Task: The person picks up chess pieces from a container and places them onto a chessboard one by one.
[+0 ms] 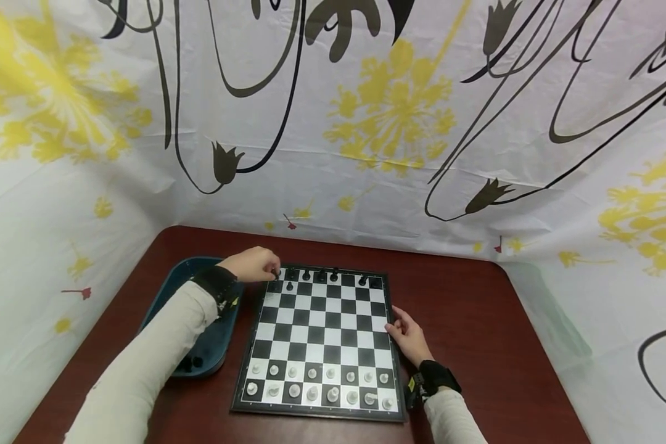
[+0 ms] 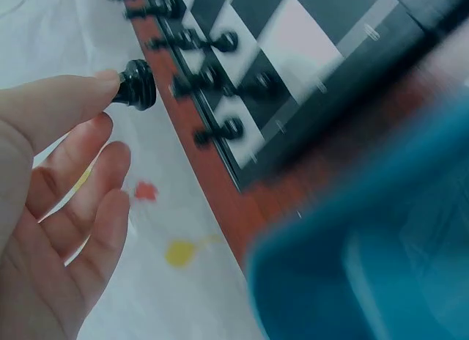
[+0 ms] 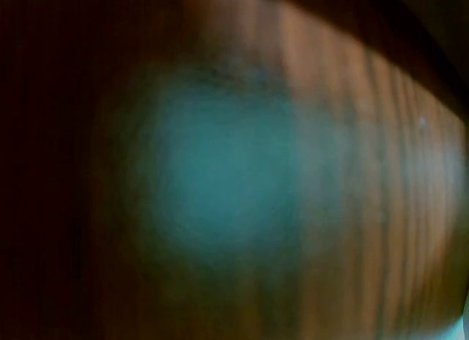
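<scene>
At the board's (image 1: 322, 345) far left corner my left hand (image 1: 252, 264) pinches a black piece (image 2: 136, 84) between thumb and fingertip, other fingers (image 2: 88, 201) loose and spread below it; wrist view shows the piece off the board, just past its edge, near the black back row (image 2: 212, 76). Piece type unclear, looks like a pawn or small piece. Best way to do this step, I'd judge: come straight down onto the empty square, keep the piece upright, don't sweep sideways since neighbours stand close and would tip; release only once the base sits flat, then lift up and away. Left arm reaches forward across the blue tray (image 1: 169, 296), which lies just left of the board and holds a few more dark pieces (image 1: 191, 364) at its near end; wrist slightly bent inward, palm turned toward the board. Right hand (image 1: 407, 336) rests at the board's right edge, fingers relaxed and slightly spread, touching the rim and holding nothing, probably steadying it; its wrist view is blurred, only brown desk (image 1: 477, 320) shows. White pieces (image 1: 316, 382) are set in two rows on the near side.
</scene>
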Available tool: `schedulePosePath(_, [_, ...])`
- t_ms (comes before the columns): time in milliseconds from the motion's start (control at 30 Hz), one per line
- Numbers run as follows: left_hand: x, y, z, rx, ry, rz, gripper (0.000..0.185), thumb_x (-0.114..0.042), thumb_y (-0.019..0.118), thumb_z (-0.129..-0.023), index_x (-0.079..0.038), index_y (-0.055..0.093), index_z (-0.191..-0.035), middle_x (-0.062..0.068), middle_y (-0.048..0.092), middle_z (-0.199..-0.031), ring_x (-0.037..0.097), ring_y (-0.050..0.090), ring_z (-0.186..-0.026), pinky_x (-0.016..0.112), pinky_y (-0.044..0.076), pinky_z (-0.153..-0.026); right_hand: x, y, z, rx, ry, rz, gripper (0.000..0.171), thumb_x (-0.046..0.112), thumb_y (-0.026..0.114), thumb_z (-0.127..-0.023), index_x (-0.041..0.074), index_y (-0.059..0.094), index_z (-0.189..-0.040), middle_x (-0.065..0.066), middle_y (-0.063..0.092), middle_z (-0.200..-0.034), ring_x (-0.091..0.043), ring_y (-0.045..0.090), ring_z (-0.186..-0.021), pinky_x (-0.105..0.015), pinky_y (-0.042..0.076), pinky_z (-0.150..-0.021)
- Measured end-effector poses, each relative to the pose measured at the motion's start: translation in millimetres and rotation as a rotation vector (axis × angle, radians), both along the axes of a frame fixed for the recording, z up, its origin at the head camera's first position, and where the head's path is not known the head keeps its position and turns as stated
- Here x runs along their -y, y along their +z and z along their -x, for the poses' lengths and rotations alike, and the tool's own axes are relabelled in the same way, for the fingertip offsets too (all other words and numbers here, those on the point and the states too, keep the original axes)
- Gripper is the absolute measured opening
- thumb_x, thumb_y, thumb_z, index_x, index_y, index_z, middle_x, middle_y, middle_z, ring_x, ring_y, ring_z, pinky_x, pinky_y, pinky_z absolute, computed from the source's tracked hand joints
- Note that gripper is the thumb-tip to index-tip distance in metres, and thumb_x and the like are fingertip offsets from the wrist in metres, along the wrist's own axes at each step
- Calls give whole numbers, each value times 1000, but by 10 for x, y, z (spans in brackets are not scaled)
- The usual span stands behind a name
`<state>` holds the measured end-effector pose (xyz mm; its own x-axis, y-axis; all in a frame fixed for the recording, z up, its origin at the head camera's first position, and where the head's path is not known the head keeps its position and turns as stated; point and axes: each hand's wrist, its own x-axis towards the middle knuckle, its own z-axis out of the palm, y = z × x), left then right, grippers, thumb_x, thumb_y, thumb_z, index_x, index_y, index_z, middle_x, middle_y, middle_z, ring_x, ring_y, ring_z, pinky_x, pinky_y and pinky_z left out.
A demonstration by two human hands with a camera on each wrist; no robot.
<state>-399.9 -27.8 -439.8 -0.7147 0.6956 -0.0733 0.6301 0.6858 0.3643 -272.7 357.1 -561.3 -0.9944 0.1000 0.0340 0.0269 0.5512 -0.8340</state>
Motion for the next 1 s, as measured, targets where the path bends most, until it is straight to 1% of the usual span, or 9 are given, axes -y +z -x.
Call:
schedulePosePath(167, [-376, 23, 63, -9, -49, 13, 14, -12, 66, -80, -8, 68, -94, -4, 56, -72, 10, 49, -65, 27, 43, -63, -16, -47, 14, -9, -22, -4, 49, 11, 65, -82, 3, 49, -128, -3, 49, -72, -7, 43, -59, -21, 36, -57])
schedulePosePath(367, [-768, -48, 182, -45, -139, 12, 12, -12, 65, -81, -10, 68, -93, -4, 54, -74, 10, 47, -68, 27, 41, -65, -8, -56, 21, -15, -14, 7, 48, 11, 65, -82, 4, 49, -127, -2, 49, -73, -8, 44, -61, -21, 37, -58])
schedulePosePath(400, [-834, -61, 191, -53, -147, 14, 12, -13, 65, -81, -10, 68, -93, -4, 53, -74, 10, 47, -69, 28, 41, -65, 15, -4, 6, -16, -6, 11, 48, 10, 65, -83, 2, 49, -127, -3, 50, -73, -8, 44, -61, -21, 37, -58])
schedulePosePath(600, [-1232, -119, 202, -80, -160, 47, 11, -14, 66, -81, -12, 69, -91, -4, 53, -76, 13, 46, -78, 29, 40, -70, 46, 0, 8, -12, 8, 35, 48, 8, 65, -82, -1, 48, -127, -4, 50, -74, -9, 45, -62, -20, 37, -58])
schedulePosePath(633, [-1287, -137, 211, -77, -166, 48, 11, -14, 66, -81, -12, 69, -91, -4, 53, -75, 12, 46, -77, 28, 40, -69, 27, -54, 23, -22, 8, 33, 49, 10, 65, -82, 0, 48, -127, -3, 50, -74, -8, 44, -62, -20, 37, -58])
schedulePosePath(733, [-1430, -199, 249, -66, -195, 52, 12, -13, 65, -81, -13, 69, -92, -5, 52, -73, 11, 47, -73, 26, 41, -66, 17, -68, 23, -42, 16, 30, 48, 10, 66, -82, 0, 49, -126, -1, 49, -73, -7, 44, -61, -20, 37, -57])
schedulePosePath(800, [-1515, -231, 265, -63, -197, 58, 12, -13, 66, -81, -13, 70, -92, -6, 52, -72, 10, 47, -73, 26, 41, -64, 3, -75, 22, -46, 19, 30, 49, 11, 66, -82, 1, 49, -127, -1, 49, -72, -7, 44, -61, -21, 37, -57])
schedulePosePath(900, [-1632, -268, 281, -96, -200, 82, 11, -15, 66, -81, -16, 70, -91, -9, 51, -70, 9, 47, -72, 24, 41, -64, -22, -74, 19, -35, 7, 35, 49, 12, 66, -82, 2, 50, -127, 0, 48, -72, -7, 44, -61, -20, 37, -58])
schedulePosePath(1000, [-1732, -288, 283, -138, -194, 91, 8, -16, 68, -79, -18, 69, -87, -9, 52, -69, 9, 47, -73, 26, 40, -64, -50, -63, 13, -30, -10, 33, 48, 12, 66, -82, 4, 50, -127, 0, 48, -72, -7, 44, -61, -21, 37, -58])
